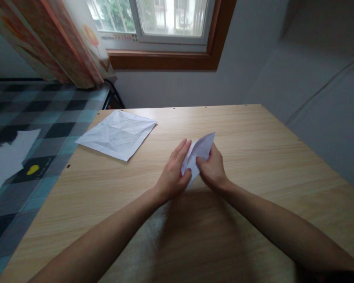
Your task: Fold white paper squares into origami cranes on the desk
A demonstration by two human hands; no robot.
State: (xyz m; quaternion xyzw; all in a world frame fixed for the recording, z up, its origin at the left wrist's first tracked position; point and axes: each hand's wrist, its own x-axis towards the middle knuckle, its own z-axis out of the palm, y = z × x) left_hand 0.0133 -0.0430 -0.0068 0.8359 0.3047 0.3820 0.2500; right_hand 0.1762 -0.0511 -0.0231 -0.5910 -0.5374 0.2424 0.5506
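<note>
Between my two hands is a folded sheet of white paper [203, 147], held above the wooden table with its pointed corner up and to the right. My left hand [174, 173] grips its left side, thumb on the near face and fingers stretched along the outer side. On the right side, my right hand [212, 167] pinches the paper, with the thumb pressed on the near face and the fingers behind, mostly hidden. Farther left on the table lies a creased white paper sheet [118, 133], spread flat.
The light wooden table [262, 149] reaches back towards the wall under a window [171, 19]. At left is a bed with a checked cover [67, 106], carrying torn-looking white paper pieces [10, 161]. A patterned curtain [67, 43] hangs at the upper left.
</note>
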